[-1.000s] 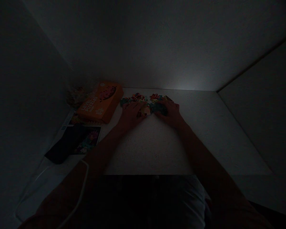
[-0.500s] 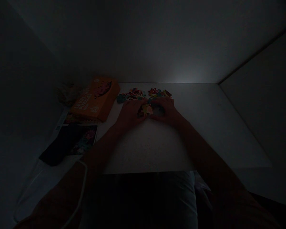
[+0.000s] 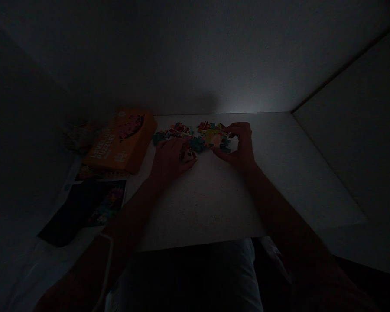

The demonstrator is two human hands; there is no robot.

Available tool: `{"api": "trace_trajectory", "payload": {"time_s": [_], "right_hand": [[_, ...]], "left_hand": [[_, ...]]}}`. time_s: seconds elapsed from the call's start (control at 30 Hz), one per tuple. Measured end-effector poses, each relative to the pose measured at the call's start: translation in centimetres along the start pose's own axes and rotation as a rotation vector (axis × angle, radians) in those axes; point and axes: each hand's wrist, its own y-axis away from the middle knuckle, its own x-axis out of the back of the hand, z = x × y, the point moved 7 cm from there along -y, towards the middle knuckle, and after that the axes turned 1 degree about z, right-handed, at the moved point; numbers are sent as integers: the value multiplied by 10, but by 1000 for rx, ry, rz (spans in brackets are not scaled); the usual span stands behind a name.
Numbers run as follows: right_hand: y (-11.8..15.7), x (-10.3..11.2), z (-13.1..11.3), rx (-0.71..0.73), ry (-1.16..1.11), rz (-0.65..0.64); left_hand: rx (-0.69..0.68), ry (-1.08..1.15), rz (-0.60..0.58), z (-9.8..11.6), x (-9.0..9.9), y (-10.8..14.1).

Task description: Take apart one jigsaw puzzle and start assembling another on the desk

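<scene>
Two bare hands at a loose heap of jigsaw pieces (image 3: 195, 138), which lies on the far half of a white table (image 3: 208, 208), low light. Left hand (image 3: 169, 161): fingers low and curled over the near edge of the heap, tips at a small multicoloured clump of pieces (image 3: 187, 155). Can't tell if it's gripping anything. Right hand (image 3: 239, 145): arched, thumb and forefinger wide apart on either side of a pale piece (image 3: 215, 138), no visible pinch. Orange puzzle box (image 3: 121, 141) sits left of the heap, just beyond the left hand. Near it, a printed picture card (image 3: 108, 203) lies partly under a dark flat object (image 3: 71, 214), type unclear. White cable (image 3: 108, 260) runs along the left forearm.
</scene>
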Motion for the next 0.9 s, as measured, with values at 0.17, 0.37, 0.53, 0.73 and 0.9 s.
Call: {"api": "trace_trajectory", "payload": {"time_s": [0.17,0.37,0.53,0.73,0.9], "right_hand": [[-2,14,-12,100,2,150],[-4,22,-17,51,-11,137],[0,-1,-27,91,-155,-134],[22,-39,-26,37,-256,-588],[12,-33,-6,-114,-242,-397]], "left_hand": [[37,-95,86,-3,15,-3],[81,-114,215,-13,33,-4],[108,-107,292,-21,40,-4],[66,-41,317,-29,37,-8],[-141,53,269,-12,22,-8]]}}
